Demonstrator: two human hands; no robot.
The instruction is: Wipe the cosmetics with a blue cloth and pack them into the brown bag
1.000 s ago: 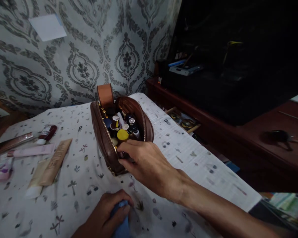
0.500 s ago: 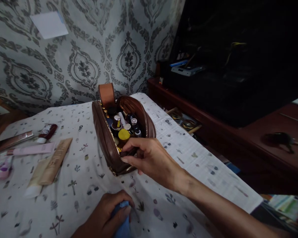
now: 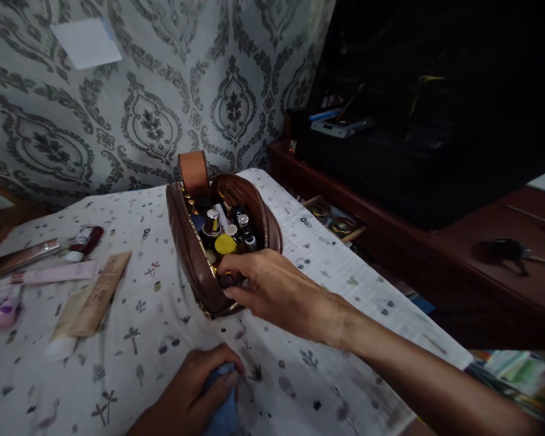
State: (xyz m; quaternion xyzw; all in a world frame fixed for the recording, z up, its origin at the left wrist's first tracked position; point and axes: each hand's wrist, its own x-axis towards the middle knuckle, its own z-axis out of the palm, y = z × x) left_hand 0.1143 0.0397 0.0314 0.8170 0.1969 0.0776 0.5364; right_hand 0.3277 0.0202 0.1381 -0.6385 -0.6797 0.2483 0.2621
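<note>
A brown toiletry bag (image 3: 186, 254) stands unzipped on the cloth-covered table, packed with small bottles. Among them are a yellow round lid (image 3: 226, 243), a silver-capped bottle (image 3: 212, 219) and a dark bottle with a silver top (image 3: 244, 224). My right hand (image 3: 272, 284) reaches over the bag's near end, thumb and index finger curled about a small dark round thing I cannot identify; its other fingers are hidden. Below the bag, close to me, my left hand (image 3: 200, 384) grips a crumpled blue cloth (image 3: 224, 409).
To the left lie a tan tube (image 3: 102, 293), a pale tube with a white cap (image 3: 66, 327), a pink tube (image 3: 59, 272), a brown tube (image 3: 22, 259), a dark red bottle (image 3: 87, 241) and a pink bottle (image 3: 4, 309). At right, an open drawer (image 3: 356, 233) juts from dark red furniture.
My right thumb and index finger have shifted slightly at the bag's near end, and the dark round thing between them shows more. The left hand keeps its hold on the blue cloth.
</note>
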